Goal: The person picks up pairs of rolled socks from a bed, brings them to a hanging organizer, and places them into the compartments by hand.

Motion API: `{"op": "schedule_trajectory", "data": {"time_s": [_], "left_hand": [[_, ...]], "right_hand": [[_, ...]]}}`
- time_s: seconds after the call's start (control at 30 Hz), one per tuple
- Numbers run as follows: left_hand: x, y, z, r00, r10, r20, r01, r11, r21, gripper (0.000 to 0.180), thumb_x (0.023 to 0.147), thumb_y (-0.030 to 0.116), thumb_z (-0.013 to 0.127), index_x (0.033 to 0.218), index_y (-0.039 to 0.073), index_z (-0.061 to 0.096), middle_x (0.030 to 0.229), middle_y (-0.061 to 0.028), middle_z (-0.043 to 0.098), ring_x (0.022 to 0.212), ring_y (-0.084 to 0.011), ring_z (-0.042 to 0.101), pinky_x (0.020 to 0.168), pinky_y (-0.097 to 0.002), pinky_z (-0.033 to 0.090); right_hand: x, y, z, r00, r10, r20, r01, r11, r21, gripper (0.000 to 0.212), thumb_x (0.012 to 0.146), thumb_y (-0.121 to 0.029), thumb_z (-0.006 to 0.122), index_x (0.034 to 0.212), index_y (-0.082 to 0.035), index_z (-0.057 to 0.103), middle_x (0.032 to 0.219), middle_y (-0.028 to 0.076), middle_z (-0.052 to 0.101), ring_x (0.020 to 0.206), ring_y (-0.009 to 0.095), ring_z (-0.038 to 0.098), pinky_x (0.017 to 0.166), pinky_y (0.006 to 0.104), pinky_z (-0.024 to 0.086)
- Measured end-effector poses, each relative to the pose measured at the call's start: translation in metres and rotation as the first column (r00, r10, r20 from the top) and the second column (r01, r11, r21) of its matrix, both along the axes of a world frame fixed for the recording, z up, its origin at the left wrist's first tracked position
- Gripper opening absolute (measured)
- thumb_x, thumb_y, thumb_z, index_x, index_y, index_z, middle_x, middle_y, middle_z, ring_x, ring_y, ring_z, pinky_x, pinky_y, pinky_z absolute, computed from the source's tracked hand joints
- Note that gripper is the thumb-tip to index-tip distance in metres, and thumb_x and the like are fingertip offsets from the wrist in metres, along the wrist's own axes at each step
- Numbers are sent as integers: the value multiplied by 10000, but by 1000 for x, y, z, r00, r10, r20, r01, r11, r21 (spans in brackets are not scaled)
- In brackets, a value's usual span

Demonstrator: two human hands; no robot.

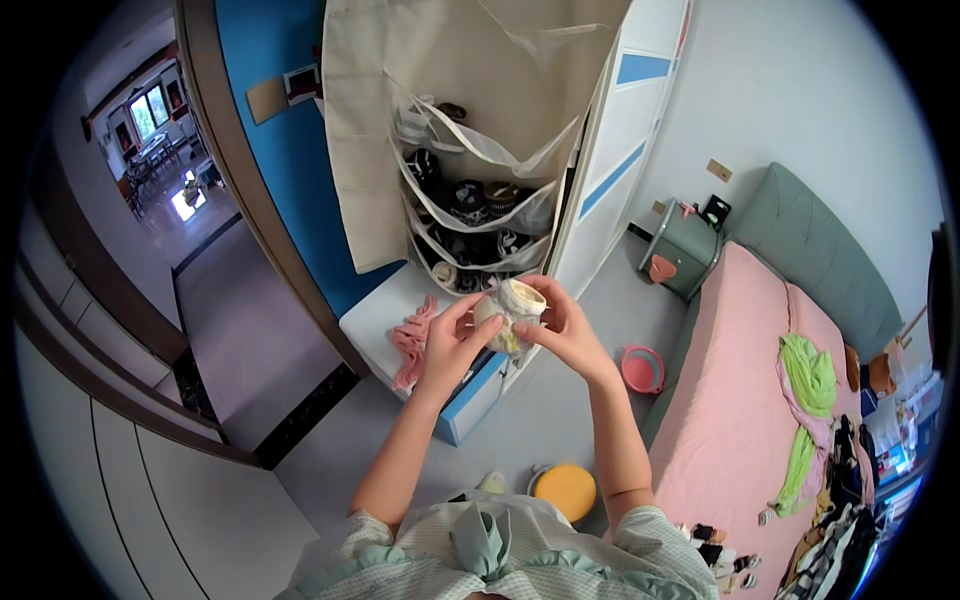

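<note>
"Where was the pale bundle (508, 308) held?"
"Between the left hand (457, 340) and right hand (570, 342); its sides were pinched by curled fingers, its near face pressed by both thumbs."

A pale, whitish rolled-up sock (508, 312) with a yellow-green patch sits bunched into a rounded shape between left hand (458, 340) and right hand (570, 338), round opening uppermost.
</note>
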State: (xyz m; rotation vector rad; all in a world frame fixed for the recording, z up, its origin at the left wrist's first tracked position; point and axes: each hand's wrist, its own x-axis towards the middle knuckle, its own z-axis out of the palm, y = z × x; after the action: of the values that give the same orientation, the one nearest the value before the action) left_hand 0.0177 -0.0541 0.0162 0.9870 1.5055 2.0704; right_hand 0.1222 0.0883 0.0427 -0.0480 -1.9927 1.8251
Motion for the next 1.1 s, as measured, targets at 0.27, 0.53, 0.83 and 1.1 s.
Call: {"op": "schedule_trajectory", "data": {"time_s": [0.27, 0.53, 0.83, 1.1], "left_hand": [[-39, 45, 47, 989, 28, -146, -17, 997, 71, 427, 807, 106, 665, 1195, 20, 509, 1032, -54, 600, 908, -109, 587, 788, -241, 472], [-90, 73, 59, 998, 19, -60, -12, 992, 128, 327, 915, 243, 537, 1174, 47, 504, 1058, -53, 589, 835, -106, 559, 748, -229, 440], [-143, 108, 83, 993, -38, -111, 29, 997, -78, 321, 926, 342, 495, 979, 35, 573, 861, -58, 644, 710, -90, 560, 685, -236, 451], [-151, 117, 84, 988, -25, -151, 39, 995, 93, 294, 939, 232, 491, 812, -17, 583, 679, -35, 596, 575, -70, 500, 539, -219, 402]], "right_hand": [[-39, 51, 48, 998, 50, 25, -54, 982, 179, 490, 743, -137, 697, 1165, -2, 486, 996, 51, 604, 710, 86, 585, 626, 221, 471], [-58, 66, 100, 959, -195, -205, 259, 897, 358, 437, 718, -161, 734, 1072, -14, 524, 921, 68, 626, 647, 87, 580, 549, 229, 466], [-115, 67, 163, 848, -347, -401, 530, 511, 677, 402, 704, -181, 707, 1029, -19, 536, 818, 157, 647, 666, 268, 646, 608, 340, 503], [-175, 76, 173, 836, -472, -281, 414, 206, 887, 395, 674, -149, 689, 1028, -38, 557, 848, 171, 649, 778, 345, 629, 680, 404, 507]]}}
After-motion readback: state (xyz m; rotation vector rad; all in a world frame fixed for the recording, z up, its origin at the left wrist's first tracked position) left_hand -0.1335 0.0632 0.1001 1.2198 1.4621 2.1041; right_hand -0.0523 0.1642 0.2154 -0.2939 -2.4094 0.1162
